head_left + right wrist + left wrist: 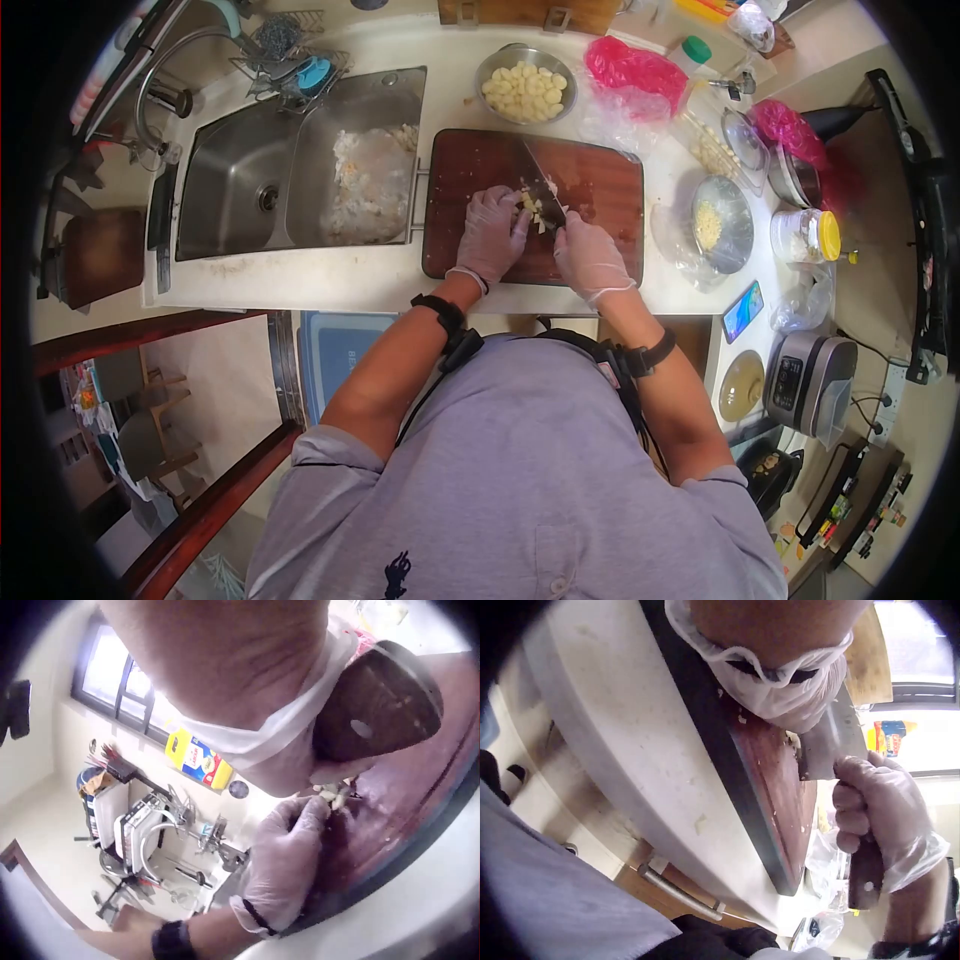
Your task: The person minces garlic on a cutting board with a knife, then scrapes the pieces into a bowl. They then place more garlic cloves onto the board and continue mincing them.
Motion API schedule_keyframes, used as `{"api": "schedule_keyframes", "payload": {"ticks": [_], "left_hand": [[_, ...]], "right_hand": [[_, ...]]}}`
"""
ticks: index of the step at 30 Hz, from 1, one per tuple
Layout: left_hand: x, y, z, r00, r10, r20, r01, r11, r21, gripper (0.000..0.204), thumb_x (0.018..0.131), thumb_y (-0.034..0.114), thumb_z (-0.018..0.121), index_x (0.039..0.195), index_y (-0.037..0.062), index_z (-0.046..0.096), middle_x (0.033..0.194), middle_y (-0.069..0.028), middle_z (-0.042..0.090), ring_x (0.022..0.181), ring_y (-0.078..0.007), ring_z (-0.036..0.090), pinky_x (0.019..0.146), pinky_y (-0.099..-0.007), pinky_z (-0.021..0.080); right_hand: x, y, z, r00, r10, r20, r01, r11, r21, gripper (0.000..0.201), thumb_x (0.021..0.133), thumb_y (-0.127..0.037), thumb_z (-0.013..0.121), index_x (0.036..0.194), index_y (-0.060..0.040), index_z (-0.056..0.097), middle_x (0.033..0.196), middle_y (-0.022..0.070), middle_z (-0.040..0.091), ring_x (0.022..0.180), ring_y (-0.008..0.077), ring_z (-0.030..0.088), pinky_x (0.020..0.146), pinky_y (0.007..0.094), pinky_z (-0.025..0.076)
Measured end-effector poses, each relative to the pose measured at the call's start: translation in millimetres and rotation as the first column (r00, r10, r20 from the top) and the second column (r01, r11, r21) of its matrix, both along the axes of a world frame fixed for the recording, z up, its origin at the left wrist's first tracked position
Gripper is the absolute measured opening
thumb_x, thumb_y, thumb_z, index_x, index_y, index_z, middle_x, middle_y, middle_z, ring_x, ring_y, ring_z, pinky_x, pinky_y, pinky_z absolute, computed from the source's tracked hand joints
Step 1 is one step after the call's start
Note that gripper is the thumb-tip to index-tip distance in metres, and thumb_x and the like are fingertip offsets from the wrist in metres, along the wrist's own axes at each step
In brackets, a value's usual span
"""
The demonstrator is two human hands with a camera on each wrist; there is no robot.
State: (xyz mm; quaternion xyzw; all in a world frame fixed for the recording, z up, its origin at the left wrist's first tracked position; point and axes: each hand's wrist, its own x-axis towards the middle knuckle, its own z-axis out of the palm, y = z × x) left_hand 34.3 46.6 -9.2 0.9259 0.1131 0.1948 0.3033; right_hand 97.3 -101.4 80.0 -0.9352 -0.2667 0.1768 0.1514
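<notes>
On the dark red-brown cutting board (465,160) lie pale pieces of garlic (533,208), some cut small. My left hand (492,235), in a clear thin glove, rests on the board with fingertips and thumb bent against the garlic. Its fingertips show at the pieces in the right wrist view. My right hand (590,257), also gloved, grips the dark handle (865,874) of a cleaver (541,178). The broad blade stands beside my left fingers, its edge down among the garlic. In the left wrist view, the left fingers are mostly hidden behind the glove cuff.
Behind the board stands a steel bowl (523,92) of peeled garlic cloves. At right, another bowl (722,225) holds minced garlic, near a yellow-lidded jar (800,237) and a phone (743,312). Left is a double sink (235,175) with whitish peelings. Pink plastic bags (635,75) lie at the back.
</notes>
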Motion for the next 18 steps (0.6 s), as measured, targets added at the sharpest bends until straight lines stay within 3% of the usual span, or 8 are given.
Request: {"api": "schedule_keyframes", "payload": {"ticks": [4,11,18], "left_hand": [[0.4,1.5,-2.8,0.999,-0.006,0.032,0.005,1.000,0.015,0.034,0.089,0.021,0.068,0.117,0.0016,0.062,0.120,-0.0192,0.056,0.112,-0.0375,0.050,0.099,-0.0467,0.041],[0.4,1.7,-6.1,0.998,0.005,0.068,-0.007,1.000,0.026,0.038,0.089,0.020,0.068,0.120,0.0025,0.059,0.119,-0.0176,0.057,0.110,-0.0375,0.051,0.098,-0.0474,0.042],[2.1,1.2,-6.5,0.998,0.000,0.066,-0.003,0.999,0.041,0.039,0.090,0.019,0.067,0.124,0.0027,0.058,0.122,-0.0183,0.056,0.112,-0.0386,0.051,0.099,-0.0475,0.042]], "right_hand": [[-3.2,5.8,-13.5,0.999,-0.023,-0.030,0.022,0.999,-0.027,0.028,0.098,-0.017,0.049,0.112,0.0058,0.057,0.084,0.0295,0.069,0.083,0.0466,0.068,0.079,0.0550,0.054],[2.9,-0.3,7.8,1.000,-0.006,-0.015,0.006,1.000,0.005,0.027,0.098,-0.017,0.049,0.111,0.0048,0.058,0.085,0.0294,0.069,0.084,0.0456,0.069,0.079,0.0540,0.054],[-2.3,-1.3,-15.6,1.000,-0.016,-0.002,0.016,1.000,-0.016,0.026,0.096,-0.017,0.049,0.110,0.0043,0.058,0.080,0.0274,0.069,0.080,0.0452,0.069,0.076,0.0534,0.055]]}}
